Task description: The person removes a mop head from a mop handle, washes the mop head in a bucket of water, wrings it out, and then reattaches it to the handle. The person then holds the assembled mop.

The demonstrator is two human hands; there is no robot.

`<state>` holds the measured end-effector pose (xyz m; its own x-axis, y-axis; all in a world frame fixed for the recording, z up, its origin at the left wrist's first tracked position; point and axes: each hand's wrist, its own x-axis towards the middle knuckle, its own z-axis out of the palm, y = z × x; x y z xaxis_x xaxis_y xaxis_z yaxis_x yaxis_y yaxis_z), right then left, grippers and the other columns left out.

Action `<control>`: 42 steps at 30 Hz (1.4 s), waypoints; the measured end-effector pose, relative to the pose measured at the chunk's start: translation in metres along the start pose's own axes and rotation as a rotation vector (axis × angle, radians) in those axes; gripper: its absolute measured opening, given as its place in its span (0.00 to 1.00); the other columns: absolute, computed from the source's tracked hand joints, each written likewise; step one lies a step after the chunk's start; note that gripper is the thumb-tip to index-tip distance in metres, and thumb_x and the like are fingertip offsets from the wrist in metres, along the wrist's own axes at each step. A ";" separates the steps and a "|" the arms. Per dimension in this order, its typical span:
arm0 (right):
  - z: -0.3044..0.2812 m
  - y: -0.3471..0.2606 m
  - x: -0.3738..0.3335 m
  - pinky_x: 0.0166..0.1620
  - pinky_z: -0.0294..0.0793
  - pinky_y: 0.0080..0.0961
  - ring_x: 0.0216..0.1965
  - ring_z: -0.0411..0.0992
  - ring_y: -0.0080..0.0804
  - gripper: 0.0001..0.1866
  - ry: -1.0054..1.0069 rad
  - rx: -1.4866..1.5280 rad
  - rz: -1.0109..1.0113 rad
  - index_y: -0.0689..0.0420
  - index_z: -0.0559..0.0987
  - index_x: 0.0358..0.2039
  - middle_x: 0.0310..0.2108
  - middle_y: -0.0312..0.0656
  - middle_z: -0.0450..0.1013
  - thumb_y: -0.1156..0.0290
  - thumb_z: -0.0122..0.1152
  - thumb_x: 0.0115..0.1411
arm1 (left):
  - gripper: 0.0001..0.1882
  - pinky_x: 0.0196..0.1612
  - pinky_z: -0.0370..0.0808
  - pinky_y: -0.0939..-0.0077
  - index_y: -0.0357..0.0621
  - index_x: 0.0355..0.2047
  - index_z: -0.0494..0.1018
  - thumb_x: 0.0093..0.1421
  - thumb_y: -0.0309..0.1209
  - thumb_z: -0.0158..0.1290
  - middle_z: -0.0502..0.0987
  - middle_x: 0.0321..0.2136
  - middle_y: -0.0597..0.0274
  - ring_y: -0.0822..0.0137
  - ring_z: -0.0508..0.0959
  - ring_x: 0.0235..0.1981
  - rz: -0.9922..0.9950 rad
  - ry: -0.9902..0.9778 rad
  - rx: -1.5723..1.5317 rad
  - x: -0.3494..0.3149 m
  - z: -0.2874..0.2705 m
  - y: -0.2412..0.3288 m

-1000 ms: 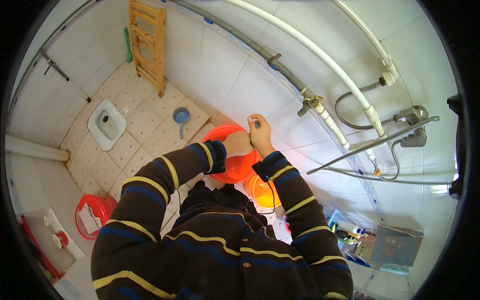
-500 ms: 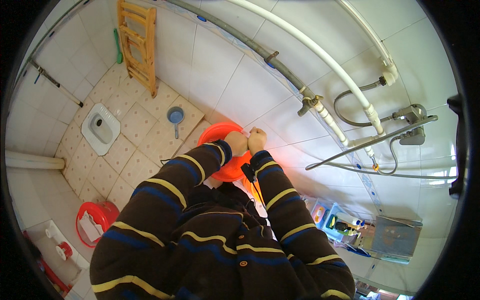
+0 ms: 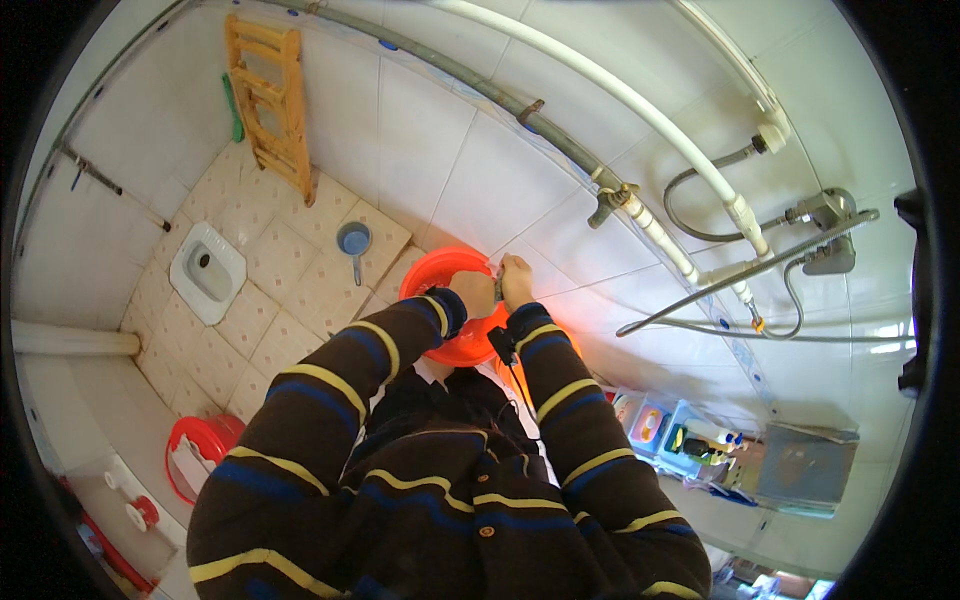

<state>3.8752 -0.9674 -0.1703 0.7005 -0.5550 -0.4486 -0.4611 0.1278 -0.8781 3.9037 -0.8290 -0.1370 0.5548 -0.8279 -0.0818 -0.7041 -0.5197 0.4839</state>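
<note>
Now both sets of fingers were pinched around a small grey object (image 3: 497, 290), left hand (image 3: 473, 293) and right hand (image 3: 516, 281) touching, over the orange basin (image 3: 440, 280) (on the tiled floor (image 3: 290, 290)), blue ladle (image 3: 353, 243) nearby.

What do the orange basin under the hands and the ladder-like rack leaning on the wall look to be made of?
The orange basin looks like moulded plastic: bright uniform colour, smooth glossy rim, light glowing through its wall. Both hands, left hand and right hand, are over its rim. The rack looks like unpainted wood: pale yellow-brown flat slats and rails with a matt surface, though the view is too small to be sure.
</note>
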 end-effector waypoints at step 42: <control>-0.656 0.265 -0.704 0.36 0.71 0.29 0.37 0.70 0.39 0.10 1.498 -0.380 -0.335 0.62 0.74 0.27 0.33 0.41 0.70 0.90 0.60 0.45 | 0.36 0.54 0.74 0.47 0.47 0.61 0.58 0.65 0.62 0.38 0.70 0.52 0.44 0.51 0.75 0.52 -0.010 -1.577 -0.953 -0.194 0.335 0.843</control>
<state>2.9025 -1.0827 0.0216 -0.2510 -0.8192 0.5156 -0.6677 -0.2392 -0.7050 3.0543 -1.1775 -0.0050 -0.7192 -0.5225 -0.4580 0.0672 -0.7084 0.7026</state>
